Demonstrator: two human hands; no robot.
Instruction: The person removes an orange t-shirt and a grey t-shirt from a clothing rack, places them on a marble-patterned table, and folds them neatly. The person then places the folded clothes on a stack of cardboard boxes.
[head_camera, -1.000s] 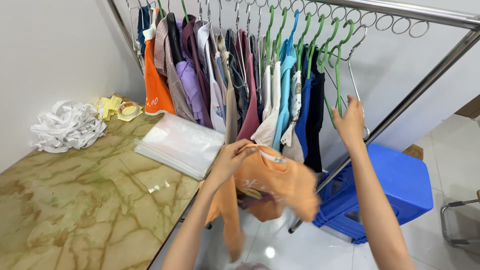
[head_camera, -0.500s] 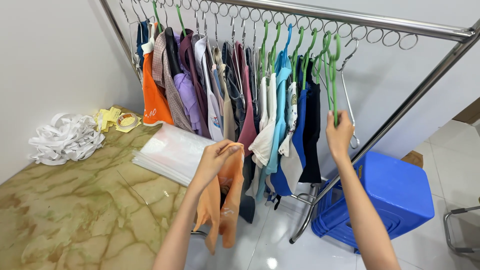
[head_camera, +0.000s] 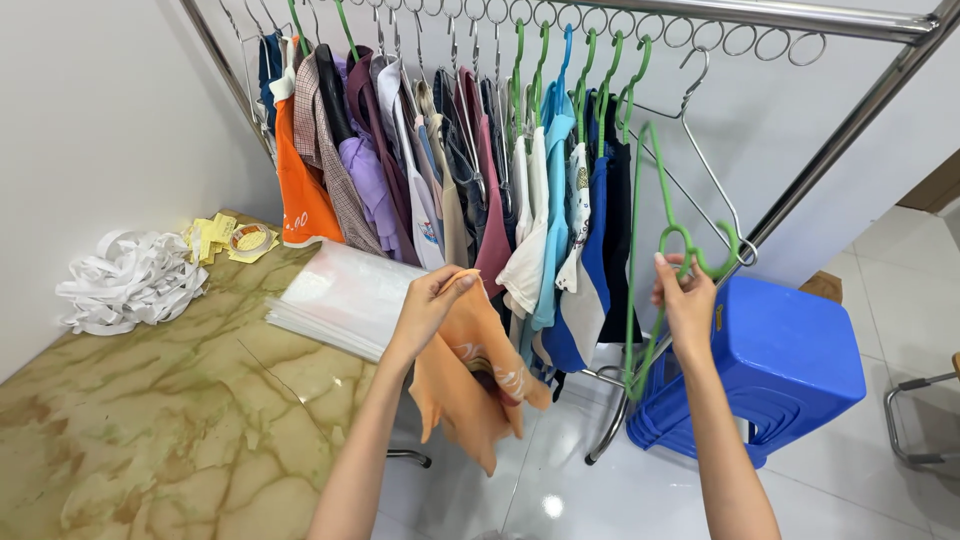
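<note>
Left hand: left hand (head_camera: 428, 305) raised on an upright forearm; fingers bent over and pinching the top edge of an orange garment (head_camera: 478, 375); cloth hangs limp below the grip, between the table edge and the hanging clothes
Right hand: right hand (head_camera: 686, 305) lifted at about the same height; fingers curled round the hook end of a green hanger (head_camera: 650, 260); forearm rises from the lower right corner of the view
Hanger: tilted steeply, its long side running down past the wrist; it sits just in front of a bare wire hanger (head_camera: 710, 170) on the rail
Table: marble-patterned tabletop (head_camera: 130, 430) at lower left; a stack of clear plastic bags (head_camera: 340, 300) lies near its far edge, just beside the left hand; a heap of white strips (head_camera: 130, 285) and some yellow tags (head_camera: 225, 240) sit against the wall
Floor: blue plastic stool (head_camera: 790, 370) stands behind the right forearm on white tiles
Rail: metal clothes rail (head_camera: 760, 15) with rings crosses the top; a row of clothes (head_camera: 470, 170) in orange, purple, maroon, white and blue hangs packed together
</note>
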